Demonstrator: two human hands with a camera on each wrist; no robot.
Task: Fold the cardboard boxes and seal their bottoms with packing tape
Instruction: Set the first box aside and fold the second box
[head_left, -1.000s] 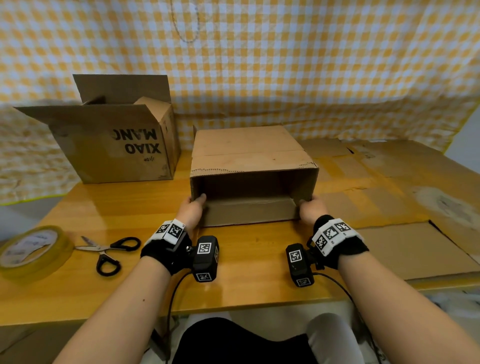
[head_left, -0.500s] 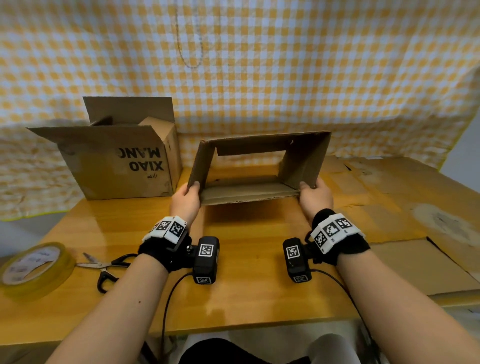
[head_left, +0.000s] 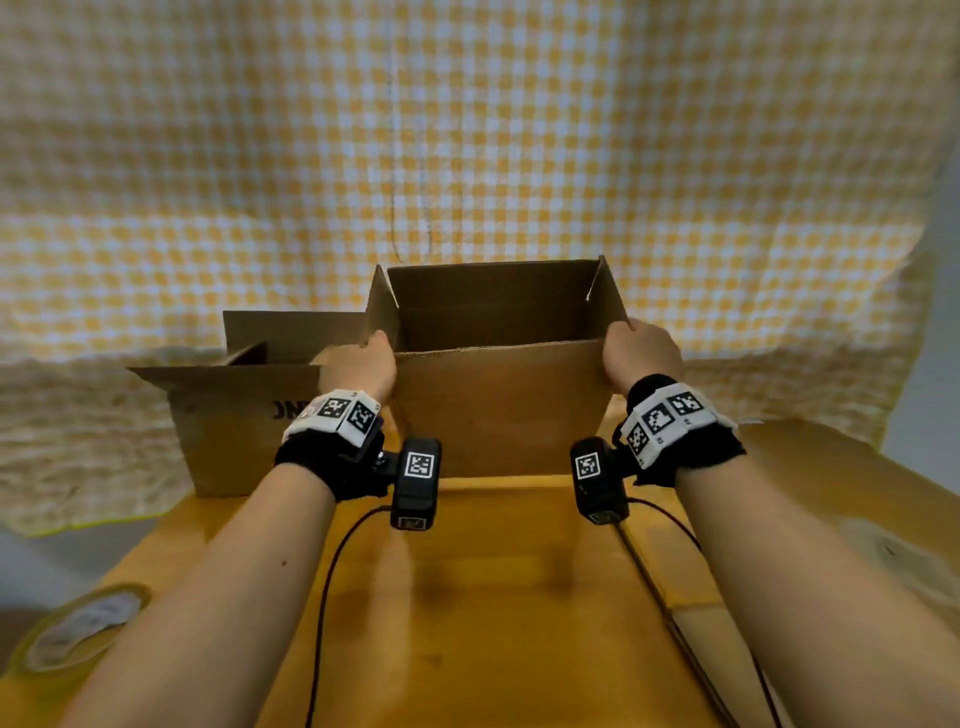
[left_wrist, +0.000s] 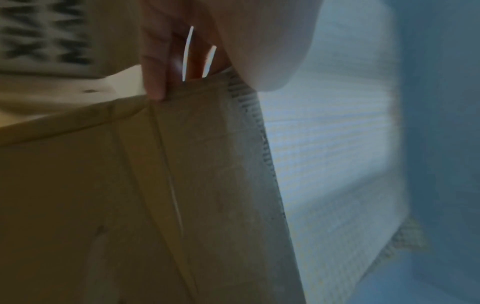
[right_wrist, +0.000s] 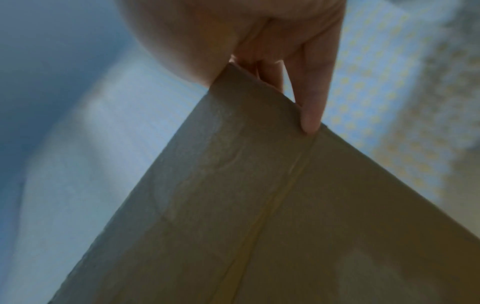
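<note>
held box: cardboard box upright above the table, open end up; whether its bottom edge touches the table can't be told
left hand: left hand pinches the box's near left top corner, thumb on the near side; left wrist view shows fingers laid down the side panel
right hand: right hand pinches the box's near right top corner; fingers curl over the flap edge
why held so: likely gripped at both corners to square the box and turn it so the bottom flaps can be reached; a judgement only
held box contents: inside looks empty, only the far wall and two side flaps seen; whether the bottom is closed can't be told
second box: second box left of the held box, just behind the left hand, on the table, flaps up, black print on the front; contents hidden
tape: tape roll well left of the held box, near table edge, untouched
task stage: likely early, tape not yet in hand
backdrop: checked cloth behind the held box
</note>
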